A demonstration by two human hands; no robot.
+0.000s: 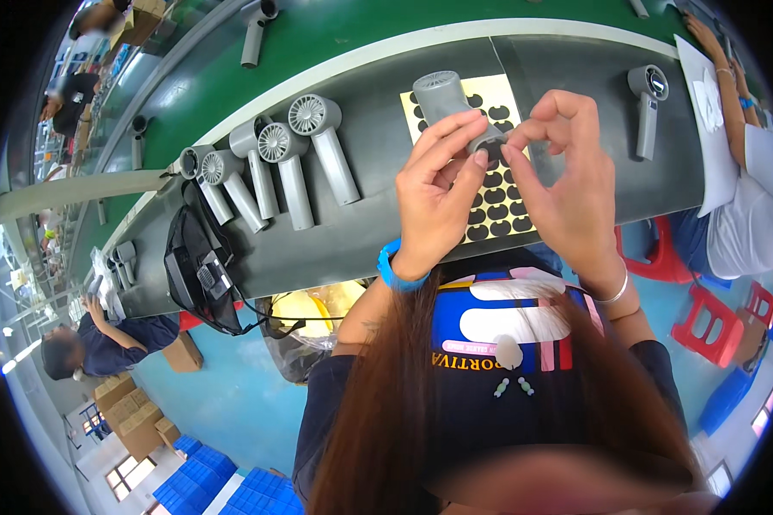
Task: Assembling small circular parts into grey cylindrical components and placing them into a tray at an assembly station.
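Observation:
My left hand (438,189) is wrapped round a grey handheld fan (441,93), whose round head points away from me and whose handle end faces me. A dark oval sticker (491,148) lies at that handle end, under my left thumb tip. My right hand (567,172) pinches the sticker's right edge between thumb and forefinger, its other fingers curled. Beneath both hands, a pale yellow sheet (514,96) carries rows of black rounded stickers and lies on the dark bench. My fingers partly hide the fan's handle.
Several grey fans (331,150) lie left on the bench (378,232); another fan (648,112) lies right. A black bag (199,262) hangs at the left edge. A co-worker (743,172) sits right, another person (99,339) left. Red stools (709,324) stand below right.

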